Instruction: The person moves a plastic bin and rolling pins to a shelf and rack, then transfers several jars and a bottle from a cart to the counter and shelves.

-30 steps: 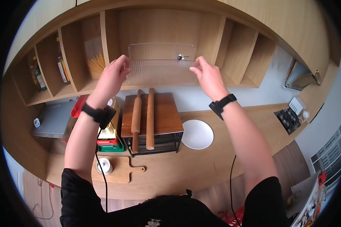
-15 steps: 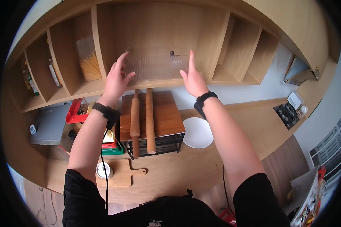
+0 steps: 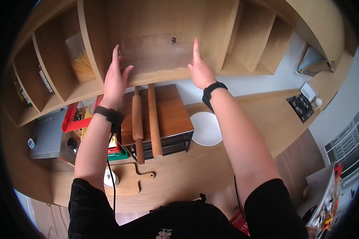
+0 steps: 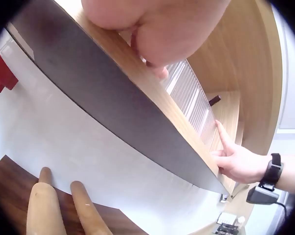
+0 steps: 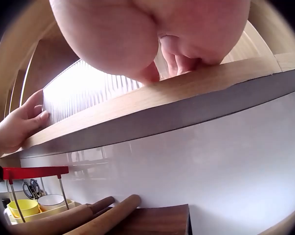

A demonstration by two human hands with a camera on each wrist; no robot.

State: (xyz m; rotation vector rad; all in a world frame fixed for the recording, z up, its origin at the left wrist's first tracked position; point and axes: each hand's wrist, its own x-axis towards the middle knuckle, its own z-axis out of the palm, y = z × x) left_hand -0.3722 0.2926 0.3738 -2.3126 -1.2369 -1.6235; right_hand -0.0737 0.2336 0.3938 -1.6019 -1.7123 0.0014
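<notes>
A clear ribbed plastic bin (image 3: pixel 157 57) sits on the wide middle shelf of the wooden wall cabinet. At its left end is my left hand (image 3: pixel 116 79), fingers pointing up and fairly straight, thumb apart from them. My right hand (image 3: pixel 202 73) flanks the right end with the index finger extended along it and the thumb near the front corner. In the left wrist view the right index fingertip (image 4: pixel 218 125) is right at the bin's end. A small dark object (image 3: pixel 174 40) shows at the bin's back.
Two rolling pins (image 3: pixel 154 119) lie on a brown wooden stand (image 3: pixel 171 109) below the shelf. Beside it is a white round plate (image 3: pixel 206 129). A cutting board (image 3: pixel 127 179) with a white lidded jar (image 3: pixel 109 179) lies in front. A red-handled rack (image 3: pixel 70 119) stands left.
The bin has been set farther back onto the shelf. Both hands went from pinching its front edge to straightened fingers at its ends. The head view has shifted.
</notes>
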